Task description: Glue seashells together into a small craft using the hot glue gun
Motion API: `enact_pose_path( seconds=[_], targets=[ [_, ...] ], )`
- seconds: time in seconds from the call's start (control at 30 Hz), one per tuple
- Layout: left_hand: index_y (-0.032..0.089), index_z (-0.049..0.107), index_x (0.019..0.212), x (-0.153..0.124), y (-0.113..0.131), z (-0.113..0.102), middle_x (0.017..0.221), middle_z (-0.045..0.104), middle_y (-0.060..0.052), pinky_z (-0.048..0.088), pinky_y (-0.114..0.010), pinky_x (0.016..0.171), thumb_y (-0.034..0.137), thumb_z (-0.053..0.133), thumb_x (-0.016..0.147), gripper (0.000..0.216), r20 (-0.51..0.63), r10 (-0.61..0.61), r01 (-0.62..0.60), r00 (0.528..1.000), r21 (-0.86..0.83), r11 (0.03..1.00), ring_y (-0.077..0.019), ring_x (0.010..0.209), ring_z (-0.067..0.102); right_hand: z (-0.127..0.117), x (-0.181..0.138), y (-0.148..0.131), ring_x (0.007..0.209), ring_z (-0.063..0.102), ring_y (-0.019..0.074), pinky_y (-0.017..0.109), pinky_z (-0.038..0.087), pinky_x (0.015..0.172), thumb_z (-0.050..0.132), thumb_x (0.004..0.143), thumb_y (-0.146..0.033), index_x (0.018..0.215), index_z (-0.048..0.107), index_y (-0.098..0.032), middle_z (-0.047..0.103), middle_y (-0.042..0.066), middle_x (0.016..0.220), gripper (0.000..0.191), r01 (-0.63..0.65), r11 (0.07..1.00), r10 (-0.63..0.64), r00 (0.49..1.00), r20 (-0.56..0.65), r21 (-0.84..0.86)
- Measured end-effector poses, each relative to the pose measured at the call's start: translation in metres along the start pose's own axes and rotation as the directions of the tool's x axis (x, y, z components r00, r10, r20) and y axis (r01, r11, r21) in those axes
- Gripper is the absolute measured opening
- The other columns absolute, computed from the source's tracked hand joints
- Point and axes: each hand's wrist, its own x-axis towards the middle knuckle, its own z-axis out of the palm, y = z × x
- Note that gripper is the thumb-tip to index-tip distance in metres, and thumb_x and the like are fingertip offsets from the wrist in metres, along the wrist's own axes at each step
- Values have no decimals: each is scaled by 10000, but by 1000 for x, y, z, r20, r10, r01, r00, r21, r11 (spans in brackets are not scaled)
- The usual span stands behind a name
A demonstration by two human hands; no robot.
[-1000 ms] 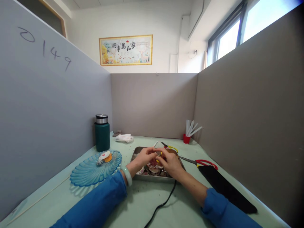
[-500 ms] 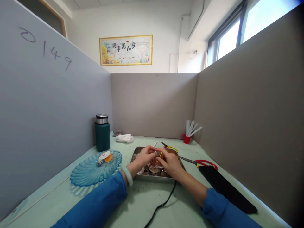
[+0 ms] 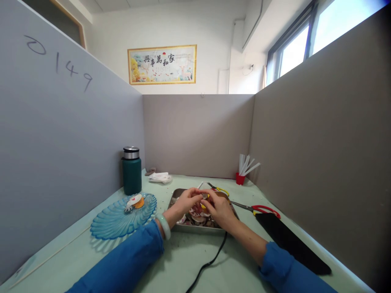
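Both hands meet over a metal tray (image 3: 197,230) of small pieces that look like seashells (image 3: 199,219). My left hand (image 3: 189,199), with a pale green bangle (image 3: 163,226) at its wrist, is closed in a pinch. My right hand (image 3: 217,207) has thumb and fingers curled in from the other side. A small round greyish piece (image 3: 205,196) shows between the fingertips of both hands; its exact kind is too small to make out. Some yellow shows just below it, inside the tray.
On the left are a blue scalloped glass plate (image 3: 113,221) with small ornaments and a green flask (image 3: 132,176). Red-handled scissors (image 3: 266,210) and a black strip (image 3: 291,242) lie right. Behind are yellow-handled pliers (image 3: 222,190) and white sticks in a red cup (image 3: 240,179). A black cord (image 3: 210,262) runs forward.
The fingertips have shifted slightly, and the small round piece shows more plainly between them. The arms and the tray stay where they were.
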Motion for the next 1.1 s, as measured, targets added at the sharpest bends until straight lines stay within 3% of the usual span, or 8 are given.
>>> enact_pose_path(
  seconds=[0.4,1.1],
  targets=[
    [121,504,901,2,-2,1,673,580,3,425,-197,451,175,554,677,237,-86,-4,7,996,31,999,-79,451,533,-1,-1,-1,535,518,129,206,341,536,510,843,-297,1135,549,-217,589,-31,592,305,17,1000,-17,999,33,4],
    [133,498,898,3,-5,0,606,548,31,408,-179,440,174,551,675,233,-61,1,1,998,35,999,-77,443,525,0,-1,0,543,535,133,210,341,537,504,848,-327,1105,566,-213,606,-22,602,289,21,1000,-21,999,32,-13]
  ],
)
